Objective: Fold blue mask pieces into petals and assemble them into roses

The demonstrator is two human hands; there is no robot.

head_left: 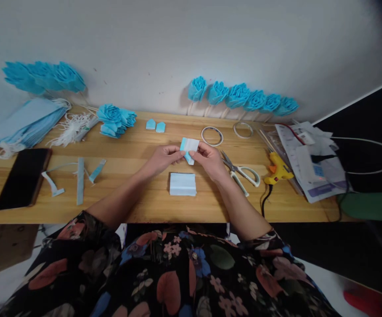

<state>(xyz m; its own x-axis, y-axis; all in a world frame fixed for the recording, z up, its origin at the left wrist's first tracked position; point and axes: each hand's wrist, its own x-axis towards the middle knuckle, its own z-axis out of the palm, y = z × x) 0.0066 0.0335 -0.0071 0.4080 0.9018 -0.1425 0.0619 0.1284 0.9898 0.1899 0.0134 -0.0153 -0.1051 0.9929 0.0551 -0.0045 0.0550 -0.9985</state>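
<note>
A pale wall point(164, 39) rises behind a wooden table point(144, 204), at which a person in a dark floral garment point(197, 273) works with both forearms over the near edge. The left hand point(166, 157) and the right hand point(210, 162) meet near the middle of the table, each pinching a small blue-and-white piece of fabric point(191, 144) between thumb and fingers; the piece is held between the two hands, above the tabletop, with its lower corner pointing toward the person. Just nearer the person lies a pale rectangular stack point(182, 184) of fabric. Beyond the left hand, two small blue cutouts point(160, 127) lie side by side, each with a pointed top. Beyond the right hand lies one tape ring point(222, 136), with a second, thinner ring point(242, 122) farther to the right. Scissors point(235, 169) rest beside the right forearm with their blades apart, and a yellow glue gun point(279, 169) lies to their right, near some papers point(323, 191). Six blue flowers point(237, 95) on pale stems stand in a row along the wall; other blue flowers point(111, 115) are clustered at left, near a bundle of white cords point(73, 127) and a pile of face masks point(28, 123). A dark phone point(24, 178) and cut strips point(80, 180) lie at the near left.
</note>
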